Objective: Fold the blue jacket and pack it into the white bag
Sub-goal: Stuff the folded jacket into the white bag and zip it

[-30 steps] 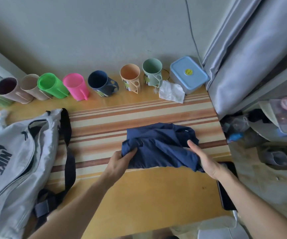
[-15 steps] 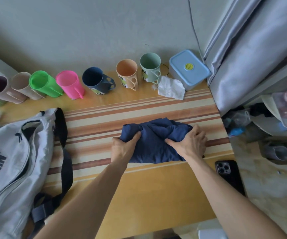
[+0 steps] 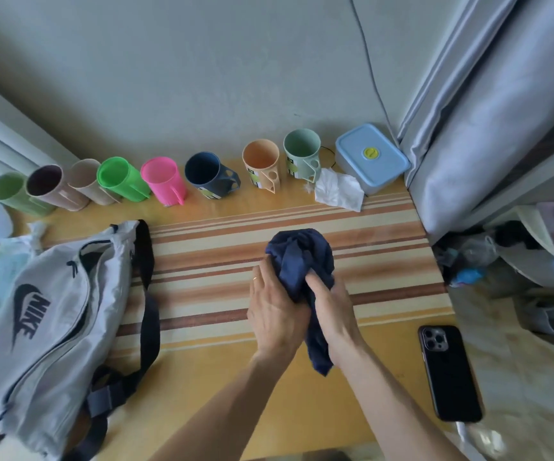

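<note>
The blue jacket (image 3: 298,257) is bunched into a narrow upright bundle over the middle of the striped table (image 3: 202,271). My left hand (image 3: 274,311) grips its left side and my right hand (image 3: 332,307) grips its right side, both pressed together around the cloth. A loose end hangs below my wrists. The white bag (image 3: 45,314), with a dark logo and a dark strap, lies at the left of the table; its zipped opening looks partly open.
A row of several coloured mugs (image 3: 165,181) lines the wall at the back. A blue lidded box (image 3: 370,158) and a crumpled tissue (image 3: 338,193) sit back right. A black phone (image 3: 448,372) lies front right. A grey curtain (image 3: 488,104) hangs on the right.
The jacket went from a flat folded pad on the table to a squeezed, narrow bundle. Both hands have closed in toward each other around it.
</note>
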Tool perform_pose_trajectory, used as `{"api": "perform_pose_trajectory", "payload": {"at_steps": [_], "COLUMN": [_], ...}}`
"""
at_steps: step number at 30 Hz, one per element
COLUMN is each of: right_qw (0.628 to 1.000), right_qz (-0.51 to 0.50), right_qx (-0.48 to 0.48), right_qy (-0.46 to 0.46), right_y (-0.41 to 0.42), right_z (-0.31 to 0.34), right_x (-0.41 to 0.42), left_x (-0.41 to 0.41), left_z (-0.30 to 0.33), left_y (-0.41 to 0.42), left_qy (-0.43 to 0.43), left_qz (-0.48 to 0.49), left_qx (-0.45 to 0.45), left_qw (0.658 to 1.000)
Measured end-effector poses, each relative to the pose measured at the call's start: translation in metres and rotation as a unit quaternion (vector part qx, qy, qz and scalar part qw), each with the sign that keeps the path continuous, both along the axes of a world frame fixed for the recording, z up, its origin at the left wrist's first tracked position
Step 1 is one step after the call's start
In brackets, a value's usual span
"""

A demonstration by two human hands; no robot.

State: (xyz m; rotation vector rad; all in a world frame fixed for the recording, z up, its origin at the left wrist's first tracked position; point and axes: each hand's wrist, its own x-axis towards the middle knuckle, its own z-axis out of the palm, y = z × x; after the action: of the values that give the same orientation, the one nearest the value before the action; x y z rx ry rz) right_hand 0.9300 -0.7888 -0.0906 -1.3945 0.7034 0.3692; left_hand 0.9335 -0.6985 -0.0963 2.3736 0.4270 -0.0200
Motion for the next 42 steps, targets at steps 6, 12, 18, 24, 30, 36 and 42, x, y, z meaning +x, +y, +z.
{"api": "perform_pose_trajectory", "payload": {"at_steps": [6,12,18,24,30,36,42], "right_qw": [0.997,0.997,0.983,0.979,0.979,0.979,0.988], "right_qz": [-0.001,0.049,0.149,0.185,0.191,0.185,0.144], "right_qx": [0.079,0.058,0.055,0.003,-0.067,-0.090,-0.041], "right_qy": [0.009,-0.031,-0.089,-0.081,-0.026,0.008,0.046], "right_y": [0.030,0.080,0.194,0.299,0.356,0.382,0.408], "right_z": [0.021,0.038,0.051,0.024,0.000,-0.010,-0.012], "right_x": [-0.027,-0.037,-0.046,-0.052,-0.043,-0.025,0.006], "left_x": [-0.049,-0.083,-0.104,-0.110,-0.081,-0.064,-0.083], "left_z": [0.028,0.073,0.063,0.041,-0.003,-0.025,-0.004], "left_y": [0.049,0.138,0.248,0.360,0.461,0.483,0.507], "left_qy": [-0.008,-0.033,-0.031,0.019,0.162,0.275,0.039], "left_qz": [-0.229,-0.137,0.046,0.039,-0.062,-0.159,-0.013], "left_qx": [-0.104,-0.131,-0.067,-0.065,0.213,0.236,0.092], "left_qw": [0.968,0.981,0.996,0.997,0.962,0.919,0.995]}}
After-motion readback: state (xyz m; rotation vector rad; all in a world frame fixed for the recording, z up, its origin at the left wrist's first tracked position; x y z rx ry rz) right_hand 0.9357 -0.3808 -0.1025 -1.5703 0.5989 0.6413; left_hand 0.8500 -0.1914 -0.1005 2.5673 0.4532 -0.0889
